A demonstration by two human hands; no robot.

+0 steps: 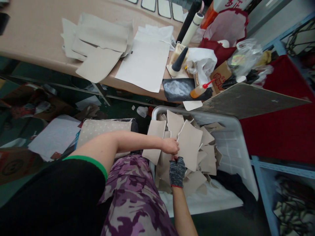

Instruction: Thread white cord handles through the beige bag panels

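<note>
Over a white plastic bin (pixel 227 137) heaped with flat beige cut pieces, my two hands meet. My bare left hand (pixel 170 146) is closed, its fingers pinching the left edge of a large beige cut piece (pixel 190 142). Just below it, my right hand (pixel 177 171), in a grey fingerless glove with a red cuff, has its fingers drawn together. Its fingertips are partly hidden at the left hand, so what they hold cannot be made out. Another beige panel (pixel 154 139) lies under my left wrist, against the bin's near-left rim.
A brown-covered table (pixel 36 36) runs across the back, with stacked beige sheets (pixel 98 39) and a white sheet (pixel 145 59). A glue bottle (pixel 199 90) and a grey board (pixel 256 98) stand by the bin. A dotted cushioned seat (pixel 103 131) is at left, blue shelving (pixel 265 193) at right.
</note>
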